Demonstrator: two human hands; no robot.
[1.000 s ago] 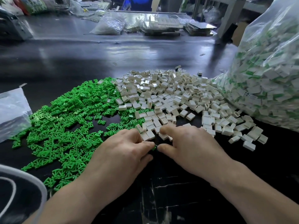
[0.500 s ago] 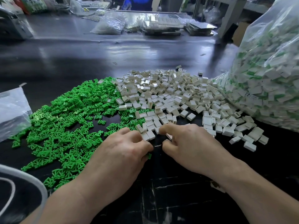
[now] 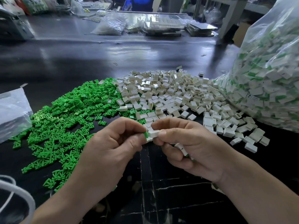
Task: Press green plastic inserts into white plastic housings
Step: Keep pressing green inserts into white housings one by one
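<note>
A big clear plastic bag (image 3: 267, 75) slumps on the right of the dark worktable (image 3: 97, 62), stuffed with white housings that already show green at their ends. On the left edge lies a smaller clear bag (image 3: 13, 113), and I cannot make out what is in it. Another crumpled clear bag (image 3: 110, 26) sits far back on the table, its contents too blurred to tell.

Between the two near bags the loose parts are spread straight on the table. The heap of green inserts (image 3: 64, 120) is on the left and the heap of white housings (image 3: 178, 97) on the right, and the two meet in the middle.

In front of the heaps, raised off the table, the right hand (image 3: 191, 147) pinches one white housing (image 3: 153, 133) between thumb and forefinger. Its long axis lies roughly left to right, with the left end facing the other hand. The left hand (image 3: 111, 146), fingers curled, pinches a green insert (image 3: 145, 134) right at that end, touching the housing. Most of the insert is hidden behind the fingertips. The right hand's lower fingers are curled around a few assembled pieces (image 3: 182, 149) in the palm, white with green tips.
</note>
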